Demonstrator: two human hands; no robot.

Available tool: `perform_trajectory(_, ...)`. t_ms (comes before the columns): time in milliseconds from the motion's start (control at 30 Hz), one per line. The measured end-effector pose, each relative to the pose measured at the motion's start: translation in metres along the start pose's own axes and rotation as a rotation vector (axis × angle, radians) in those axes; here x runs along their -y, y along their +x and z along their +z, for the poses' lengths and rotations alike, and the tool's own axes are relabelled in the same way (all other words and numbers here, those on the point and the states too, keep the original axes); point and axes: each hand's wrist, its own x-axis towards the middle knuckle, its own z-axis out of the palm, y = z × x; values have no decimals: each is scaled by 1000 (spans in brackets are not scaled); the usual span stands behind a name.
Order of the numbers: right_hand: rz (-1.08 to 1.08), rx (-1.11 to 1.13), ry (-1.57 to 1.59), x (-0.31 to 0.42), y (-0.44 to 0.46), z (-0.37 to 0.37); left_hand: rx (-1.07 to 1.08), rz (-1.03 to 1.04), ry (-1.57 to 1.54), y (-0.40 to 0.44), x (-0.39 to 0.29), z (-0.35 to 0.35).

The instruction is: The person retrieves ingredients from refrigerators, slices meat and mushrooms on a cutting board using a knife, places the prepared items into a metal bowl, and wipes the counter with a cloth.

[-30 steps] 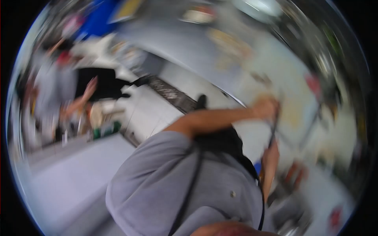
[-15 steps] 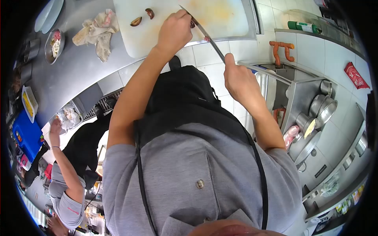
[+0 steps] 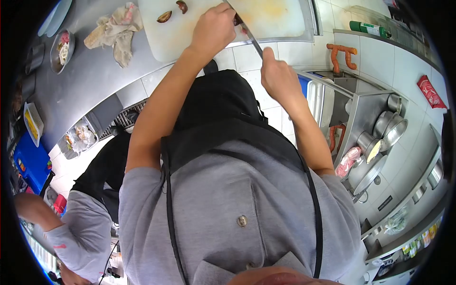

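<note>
At the top, a white cutting board (image 3: 190, 35) with yellow stains lies on the steel counter. My right hand (image 3: 279, 78) is closed round the handle end of a long knife (image 3: 248, 34), whose blade slants up and left over the board. My left hand (image 3: 214, 29) is closed beside the blade, fingers bent down; what they hold, if anything, is hidden. A dark reddish piece (image 3: 237, 20) shows between that hand and the knife. Two brown wedges (image 3: 164, 17) lie farther left on the board.
A crumpled cloth (image 3: 116, 33) and a metal bowl (image 3: 62, 51) sit on the steel counter (image 3: 95, 80). Another person (image 3: 85, 228) stands at lower left. On the right are a steel sink unit (image 3: 363, 107), stacked pots (image 3: 389, 126) and an orange pipe (image 3: 335, 57).
My right hand has moved up and left with the knife, and the blade is nearer my left hand. The other person's arm has bent and drawn back from the counter. The view has steadied since the earliest frame.
</note>
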Motion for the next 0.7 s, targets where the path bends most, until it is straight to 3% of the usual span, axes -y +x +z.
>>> perform_trajectory(300, -61, -115, -13, 2, 6, -2, 5, -21, 37, -2, -2, -1)
perform_trajectory(700, -60, -95, -14, 5, 1, 14, 9, 4, 82, -10, 1, -2)
